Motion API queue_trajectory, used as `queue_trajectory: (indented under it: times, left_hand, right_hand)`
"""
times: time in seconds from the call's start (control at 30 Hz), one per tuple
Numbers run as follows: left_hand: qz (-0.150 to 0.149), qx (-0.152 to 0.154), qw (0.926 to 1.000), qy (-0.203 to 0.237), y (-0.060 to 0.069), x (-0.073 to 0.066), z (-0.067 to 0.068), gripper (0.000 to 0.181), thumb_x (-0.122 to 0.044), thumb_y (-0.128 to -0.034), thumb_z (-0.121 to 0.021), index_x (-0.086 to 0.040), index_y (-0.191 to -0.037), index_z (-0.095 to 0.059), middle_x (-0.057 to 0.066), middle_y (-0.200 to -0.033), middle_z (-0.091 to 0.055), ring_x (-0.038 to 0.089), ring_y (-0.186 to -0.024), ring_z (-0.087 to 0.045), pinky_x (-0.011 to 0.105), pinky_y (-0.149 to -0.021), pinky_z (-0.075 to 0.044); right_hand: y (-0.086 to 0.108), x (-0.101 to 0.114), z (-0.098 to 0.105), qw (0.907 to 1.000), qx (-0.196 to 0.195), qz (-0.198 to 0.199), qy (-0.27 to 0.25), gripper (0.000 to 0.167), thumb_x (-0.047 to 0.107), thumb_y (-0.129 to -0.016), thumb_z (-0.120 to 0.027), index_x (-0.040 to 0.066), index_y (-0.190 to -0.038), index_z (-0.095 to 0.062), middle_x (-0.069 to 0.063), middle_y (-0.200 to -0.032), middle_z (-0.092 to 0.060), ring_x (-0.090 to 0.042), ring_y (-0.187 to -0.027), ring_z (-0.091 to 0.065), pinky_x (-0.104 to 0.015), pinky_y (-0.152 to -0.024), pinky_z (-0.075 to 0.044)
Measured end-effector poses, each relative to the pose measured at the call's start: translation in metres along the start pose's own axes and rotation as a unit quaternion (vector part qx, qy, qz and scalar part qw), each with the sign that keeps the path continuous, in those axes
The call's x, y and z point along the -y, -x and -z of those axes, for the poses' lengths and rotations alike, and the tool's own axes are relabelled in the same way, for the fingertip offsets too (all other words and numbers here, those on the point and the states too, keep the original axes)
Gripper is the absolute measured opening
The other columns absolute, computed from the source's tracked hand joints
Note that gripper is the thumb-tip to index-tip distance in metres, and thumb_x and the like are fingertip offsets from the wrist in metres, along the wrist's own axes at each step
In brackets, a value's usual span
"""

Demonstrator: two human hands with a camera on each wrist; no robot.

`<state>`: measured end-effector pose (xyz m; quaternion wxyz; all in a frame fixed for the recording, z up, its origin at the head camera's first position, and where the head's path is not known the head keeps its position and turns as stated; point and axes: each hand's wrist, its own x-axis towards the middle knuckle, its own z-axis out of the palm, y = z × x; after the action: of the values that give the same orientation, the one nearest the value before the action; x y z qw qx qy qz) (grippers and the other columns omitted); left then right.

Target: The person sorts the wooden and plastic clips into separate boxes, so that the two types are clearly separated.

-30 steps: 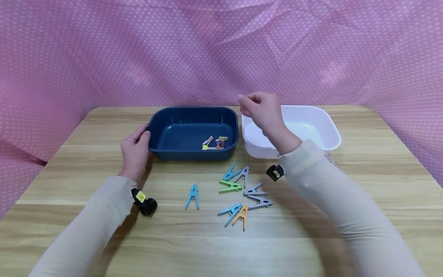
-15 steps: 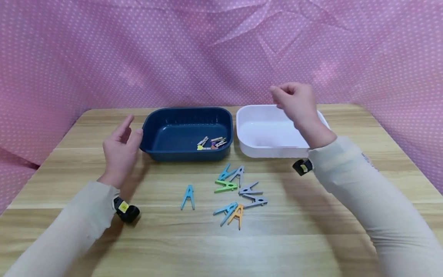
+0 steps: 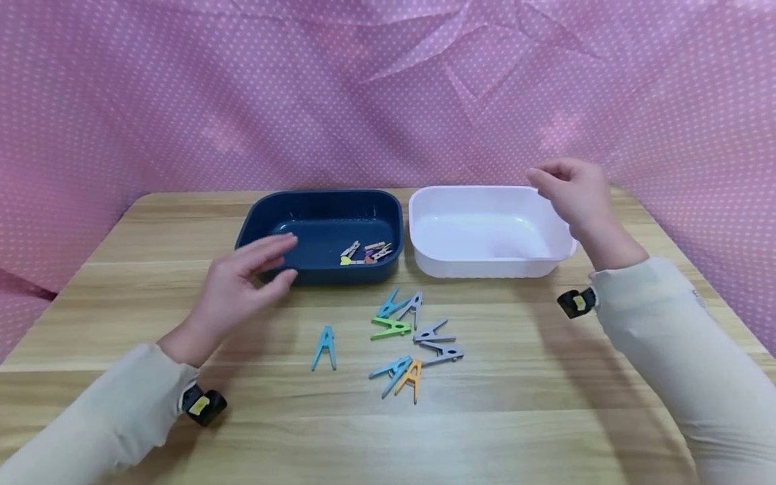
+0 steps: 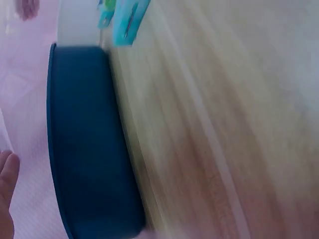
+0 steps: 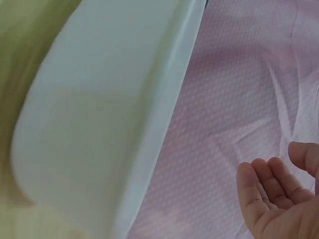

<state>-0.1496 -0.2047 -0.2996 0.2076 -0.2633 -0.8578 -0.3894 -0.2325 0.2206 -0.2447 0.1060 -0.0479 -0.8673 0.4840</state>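
In the head view my left hand (image 3: 233, 293) hovers with loosely extended fingers at the front left corner of a navy plastic basin (image 3: 321, 277), covering part of its rim. Nothing lies between thumb and fingers. My right hand (image 3: 578, 195) is held over the back right corner of a white plastic basin (image 3: 485, 268). The right wrist view shows its fingers (image 5: 246, 184) loosely bent and holding nothing. Several small wooden clothespins (image 3: 350, 250) lie in the navy basin's front right corner. On the table in front lies a lone blue clothespin (image 3: 328, 333).
A loose group of plastic clothespins lies in front of the basins, among them a green clothespin (image 3: 391, 329), a grey clothespin (image 3: 447, 351) and an orange clothespin (image 3: 415, 369). A pink dotted cloth (image 3: 364, 101) hangs behind the wooden table (image 3: 485, 438).
My left hand let go of the navy basin's left rim, drew away, then swung right over its front left corner. My right hand travelled right, from between the basins to the white basin's far corner.
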Motion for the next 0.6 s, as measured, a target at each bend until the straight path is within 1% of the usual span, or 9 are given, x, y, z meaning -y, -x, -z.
queue_trajectory:
  times: [0.07,0.17,0.2,0.27,0.3,0.37,0.43,0.5,0.6]
  left_hand:
    - [-0.011,0.039,0.999,-0.019,0.002,-0.005,-0.003,0.044,0.002,-0.0755,-0.071,-0.004,-0.118,-0.063,0.013,-0.125,-0.059,0.01,-0.1,-0.063,0.007,-0.074,-0.048]
    - [-0.018,0.097,0.9946,-0.032,0.004,-0.013,-0.006,0.046,-0.002,-0.076,-0.072,-0.006,-0.121,-0.061,0.013,-0.127,-0.057,0.027,-0.1,-0.064,0.012,-0.071,-0.051]
    - [-0.018,0.117,0.9924,-0.034,0.004,-0.015,-0.007,0.046,-0.004,-0.0763,-0.072,-0.007,-0.121,-0.061,0.013,-0.128,-0.056,0.027,-0.099,-0.064,0.013,-0.064,-0.052]
    - [-0.022,0.159,0.9863,-0.039,0.005,-0.02,-0.008,0.046,-0.008,-0.077,-0.072,-0.008,-0.122,-0.061,0.012,-0.128,-0.057,0.027,-0.104,-0.062,0.021,-0.066,-0.055]
    - [-0.025,0.183,0.9818,-0.043,0.006,-0.022,-0.009,0.046,-0.01,-0.0777,-0.072,-0.008,-0.122,-0.061,0.011,-0.128,-0.057,0.026,-0.106,-0.061,0.025,-0.069,-0.056]
    - [-0.03,0.237,0.97,-0.043,0.006,-0.027,-0.01,0.045,-0.015,-0.0789,-0.072,-0.009,-0.122,-0.06,0.009,-0.128,-0.057,0.024,-0.111,-0.059,0.031,-0.079,-0.055]
    - [-0.026,0.297,0.9535,-0.044,0.006,-0.031,-0.012,0.045,-0.019,-0.0807,-0.07,-0.01,-0.124,-0.06,0.008,-0.129,-0.057,0.022,-0.118,-0.054,0.038,-0.093,-0.048]
    - [-0.017,0.35,0.9356,-0.044,0.006,-0.035,-0.013,0.046,-0.021,-0.0824,-0.068,-0.011,-0.126,-0.058,0.008,-0.131,-0.055,0.022,-0.12,-0.052,0.041,-0.096,-0.045]
    - [-0.006,0.4,0.9152,-0.05,0.005,-0.038,-0.014,0.047,-0.022,-0.0833,-0.067,-0.011,-0.127,-0.056,0.008,-0.133,-0.053,0.023,-0.122,-0.05,0.043,-0.098,-0.043]
  right_hand:
    - [0.0,-0.007,0.005,1.0,0.001,-0.009,0.0,0.044,0.033,-0.088,-0.061,-0.001,-0.117,-0.059,0.019,-0.081,-0.057,0.003,-0.076,-0.056,-0.009,-0.071,-0.049]
    - [0.001,-0.017,0.011,0.9995,0.001,-0.032,0.004,0.047,0.036,-0.088,-0.059,0.001,-0.121,-0.058,0.016,-0.088,-0.057,0.0,-0.082,-0.056,-0.011,-0.075,-0.05]
    - [0.001,-0.02,0.012,0.9992,0.0,-0.04,0.005,0.048,0.037,-0.088,-0.059,0.002,-0.122,-0.058,0.016,-0.09,-0.057,0.0,-0.084,-0.056,-0.013,-0.079,-0.05]
    - [0.001,-0.026,0.015,0.9985,-0.003,-0.054,0.003,0.05,0.038,-0.088,-0.058,0.004,-0.125,-0.056,0.016,-0.093,-0.057,-0.001,-0.087,-0.055,-0.02,-0.087,-0.049]
    - [0.001,-0.03,0.016,0.9983,-0.003,-0.058,0.005,0.051,0.04,-0.089,-0.057,0.005,-0.126,-0.056,0.015,-0.095,-0.057,-0.001,-0.089,-0.054,-0.025,-0.092,-0.048]
    - [0.001,-0.037,0.018,0.9978,-0.006,-0.066,0.004,0.053,0.042,-0.089,-0.056,0.005,-0.128,-0.054,0.014,-0.099,-0.057,-0.002,-0.093,-0.053,-0.034,-0.098,-0.044]
    - [0.002,-0.043,0.019,0.9972,-0.009,-0.074,0.007,0.056,0.045,-0.089,-0.054,0.006,-0.129,-0.053,0.007,-0.108,-0.058,-0.007,-0.101,-0.051,-0.041,-0.101,-0.041]
    - [0.002,-0.05,0.02,0.9963,-0.007,-0.085,0.01,0.058,0.047,-0.09,-0.051,0.006,-0.131,-0.051,-0.002,-0.121,-0.055,-0.014,-0.11,-0.049,-0.043,-0.103,-0.039]
    - [0.002,-0.059,0.021,0.9944,-0.002,-0.106,-0.004,0.06,0.045,-0.091,-0.048,0.004,-0.134,-0.046,-0.01,-0.137,-0.046,-0.022,-0.124,-0.045,-0.04,-0.105,-0.037]
